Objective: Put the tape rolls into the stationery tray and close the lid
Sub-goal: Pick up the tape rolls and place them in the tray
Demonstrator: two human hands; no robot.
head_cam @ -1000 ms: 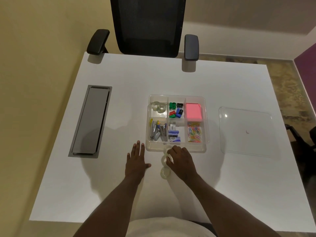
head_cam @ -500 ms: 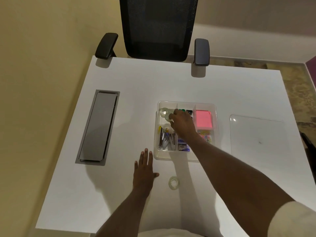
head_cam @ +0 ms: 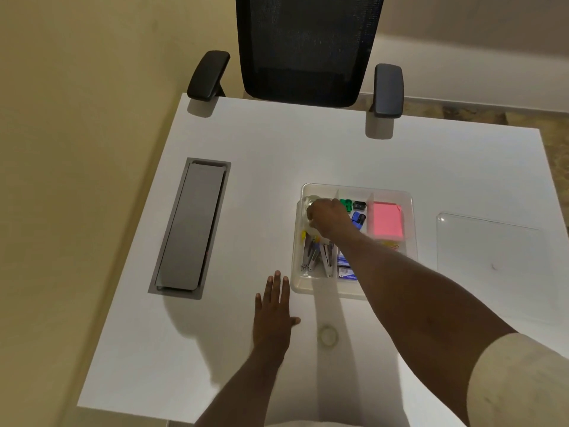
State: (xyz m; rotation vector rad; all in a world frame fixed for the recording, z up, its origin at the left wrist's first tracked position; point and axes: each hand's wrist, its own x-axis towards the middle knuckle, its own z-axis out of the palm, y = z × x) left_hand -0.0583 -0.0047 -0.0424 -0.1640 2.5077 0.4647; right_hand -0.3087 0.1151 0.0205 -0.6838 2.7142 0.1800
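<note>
The clear stationery tray (head_cam: 320, 289) sits mid-table, divided into compartments. My right hand (head_cam: 328, 217) reaches into its far-left compartment, fingers curled down over a clear tape roll (head_cam: 311, 230) that is mostly hidden under them. Another clear roll (head_cam: 310, 200) peeks out just beyond my knuckles in the same compartment. One more tape roll (head_cam: 328, 335) lies flat on the table near me, right of my left hand (head_cam: 273, 315). That hand rests palm down, fingers spread, holding nothing. The transparent lid (head_cam: 489, 251) lies flat on the table to the tray's right.
The tray also holds coloured clips (head_cam: 357, 212), a pink note pad (head_cam: 386, 224), staplers (head_cam: 317, 257) and staple boxes. A grey cable hatch (head_cam: 191, 226) is set into the table at left. A black office chair (head_cam: 308, 47) stands at the far edge.
My right hand picked one roll off the table, carried it forward to the tray's far-left compartment and has lowered it in. The left hand stayed put; one roll remains near me.
</note>
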